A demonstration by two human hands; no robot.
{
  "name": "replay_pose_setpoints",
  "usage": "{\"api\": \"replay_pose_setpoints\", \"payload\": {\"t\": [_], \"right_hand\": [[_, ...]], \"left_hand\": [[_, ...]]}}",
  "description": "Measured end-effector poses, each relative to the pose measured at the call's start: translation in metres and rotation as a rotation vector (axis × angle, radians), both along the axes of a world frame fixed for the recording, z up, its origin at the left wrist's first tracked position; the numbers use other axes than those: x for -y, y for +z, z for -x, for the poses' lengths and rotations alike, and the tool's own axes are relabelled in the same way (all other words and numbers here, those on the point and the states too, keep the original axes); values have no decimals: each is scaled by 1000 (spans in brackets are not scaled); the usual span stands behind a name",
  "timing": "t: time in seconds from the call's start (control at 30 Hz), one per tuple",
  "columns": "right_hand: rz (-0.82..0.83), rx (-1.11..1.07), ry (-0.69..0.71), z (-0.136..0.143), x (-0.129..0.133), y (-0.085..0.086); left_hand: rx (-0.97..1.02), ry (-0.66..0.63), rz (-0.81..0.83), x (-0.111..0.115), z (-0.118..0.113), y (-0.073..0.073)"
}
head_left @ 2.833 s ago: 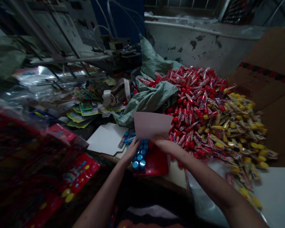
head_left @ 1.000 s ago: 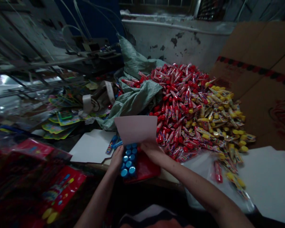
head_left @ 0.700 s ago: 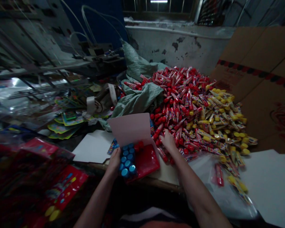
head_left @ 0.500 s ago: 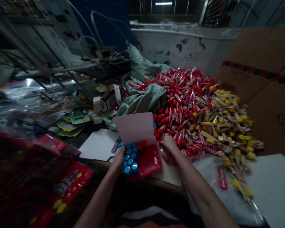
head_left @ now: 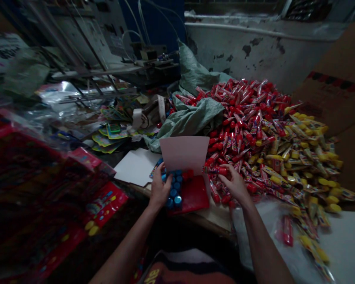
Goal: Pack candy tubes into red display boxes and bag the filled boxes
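Observation:
An open box (head_left: 184,154) with its white lid flap raised stands at the table's front edge. Inside it, several blue-capped tubes (head_left: 176,186) stand upright on the left, with a few red caps (head_left: 188,174) at the back; the rest of its inside shows red. My left hand (head_left: 159,189) grips the box's left side, thumb over the blue caps. A blue wrapped tube (head_left: 154,169) lies just behind those fingers. To the right of the flap, my right hand (head_left: 233,181) pinches a red-capped wrapped tube (head_left: 215,170), held roughly level.
A big heap of red-capped tubes (head_left: 239,118) and yellow-capped tubes (head_left: 310,154) fills the right side. Behind lie a green woven sack (head_left: 192,114) and a machine (head_left: 149,59). White card (head_left: 139,167) lies left of the box; red printed packs (head_left: 106,203) are stacked further left.
My right hand has come up out of the heap with a red-capped tube between its fingers. My left hand stays at the box's left side. The view has shifted left.

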State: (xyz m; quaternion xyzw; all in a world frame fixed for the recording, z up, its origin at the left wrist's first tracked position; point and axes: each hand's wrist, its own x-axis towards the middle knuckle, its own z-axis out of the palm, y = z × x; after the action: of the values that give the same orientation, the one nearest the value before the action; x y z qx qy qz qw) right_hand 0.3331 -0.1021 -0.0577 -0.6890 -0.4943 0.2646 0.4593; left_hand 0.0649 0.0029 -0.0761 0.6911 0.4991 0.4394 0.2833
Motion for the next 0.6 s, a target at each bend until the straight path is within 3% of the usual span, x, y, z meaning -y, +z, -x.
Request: {"api": "replay_pose_setpoints", "payload": {"t": [0.2, 0.33, 0.47, 0.6], "right_hand": [[-46, 12, 128, 42, 5, -5], [-20, 254, 200, 71, -17, -17], [178, 466, 231, 95, -41, -17], [394, 581, 302, 113, -54, 6]], "left_hand": [[26, -52, 104, -7, -1, -14], [15, -28, 49, -9, -4, -21], [20, -28, 43, -6, -5, -23], [55, -31, 75, -3, -6, -25]]}}
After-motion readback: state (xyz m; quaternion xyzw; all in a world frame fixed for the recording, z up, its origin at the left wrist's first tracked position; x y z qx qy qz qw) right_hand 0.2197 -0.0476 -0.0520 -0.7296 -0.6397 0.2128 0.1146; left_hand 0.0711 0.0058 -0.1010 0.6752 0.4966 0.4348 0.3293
